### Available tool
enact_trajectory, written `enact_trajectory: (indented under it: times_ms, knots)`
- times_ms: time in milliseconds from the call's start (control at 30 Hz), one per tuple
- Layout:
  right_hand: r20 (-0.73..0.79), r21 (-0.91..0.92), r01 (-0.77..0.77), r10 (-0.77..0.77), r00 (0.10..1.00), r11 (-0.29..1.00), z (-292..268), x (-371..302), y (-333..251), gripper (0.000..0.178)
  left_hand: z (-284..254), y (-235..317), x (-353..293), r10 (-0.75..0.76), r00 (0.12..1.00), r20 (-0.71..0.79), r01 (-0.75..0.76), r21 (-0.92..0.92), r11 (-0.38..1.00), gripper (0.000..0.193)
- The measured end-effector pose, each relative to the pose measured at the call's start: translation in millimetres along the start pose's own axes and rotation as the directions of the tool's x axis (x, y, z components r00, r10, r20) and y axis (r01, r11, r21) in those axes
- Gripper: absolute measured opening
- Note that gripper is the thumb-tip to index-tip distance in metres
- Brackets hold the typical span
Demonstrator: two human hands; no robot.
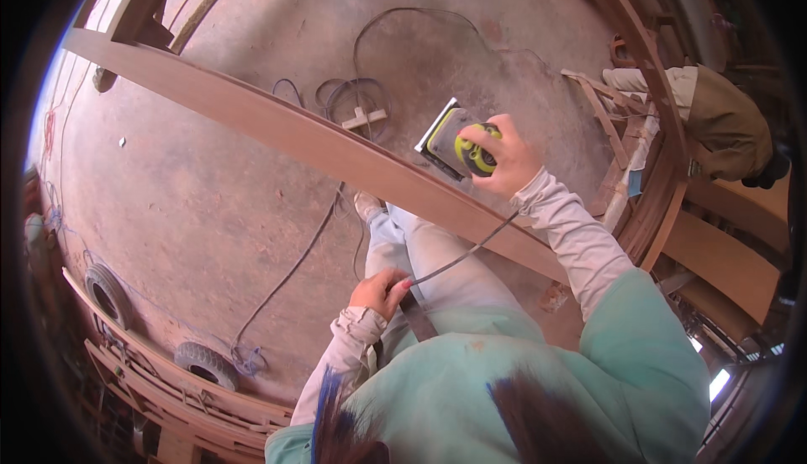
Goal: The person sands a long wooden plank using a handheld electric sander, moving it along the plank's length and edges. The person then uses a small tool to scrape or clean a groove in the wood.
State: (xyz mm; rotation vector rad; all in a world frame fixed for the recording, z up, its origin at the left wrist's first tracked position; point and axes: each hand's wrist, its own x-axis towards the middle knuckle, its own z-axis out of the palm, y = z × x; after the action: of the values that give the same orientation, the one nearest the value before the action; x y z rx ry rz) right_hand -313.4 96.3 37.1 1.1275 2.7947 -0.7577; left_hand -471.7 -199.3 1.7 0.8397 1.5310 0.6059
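Right hand: my right hand point(504, 161) is closed over the yellow-green knob on top of the sander point(458, 145), gripping it from above, fingers wrapped around the grip.

Left hand: my left hand point(382, 290) is curled shut around the sander's cord point(462, 255), holding it up near my lap, with a dark strap-like piece just under the fingers that I cannot make out clearly.

Sander: one, a small palm tool with a dark flat base, tipped up at the far edge of the long wooden board point(277, 123), about two thirds along it toward my right; whether the base touches the wood I cannot tell.

Board: one long reddish plank running slantwise from upper left to lower right across my legs; it looks stiff and heavy, not something to shift with one hand.

Handling: I judge the sander light enough for one hand, rigid, its knob rounded and likely dusty, so a full-palm hold on the knob is best. The cord is thin and limp; holding it mid-length keeps it off the board.

Floor: dusty red concrete floor point(210, 203) with several loose cables coiled beyond the board.

Tyres: two small tyres point(202, 363) by a wooden frame at lower left.

Other person: one, crouched at the upper right, beside stacked timber.
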Motion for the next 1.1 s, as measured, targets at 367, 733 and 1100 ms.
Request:
enact_trajectory:
  times_ms: [367, 733, 1100]
  knots:
    - [0.079, 0.024, 0.113, -0.114, 0.99, 0.993, 46.5, 17.1, -18.3, 0.057, -9.7, 83.7, 108.4, -0.18, 0.983, -0.037, 0.179, -0.028, 0.984, 0.054]
    - [0.077, 0.112, 0.162, -0.171, 0.982, 0.98, 57.5, 39.5, -29.0, 0.044, -4.3, 78.1, 150.2, -0.314, 0.922, -0.227, 0.315, -0.036, 0.949, 0.073]
    - [0.103, 0.146, 0.147, -0.163, 0.981, 0.978, 56.9, 84.9, -60.9, 0.041, -39.4, 73.6, 158.8, -0.275, 0.873, -0.402, 0.26, -0.093, 0.961, 0.066]
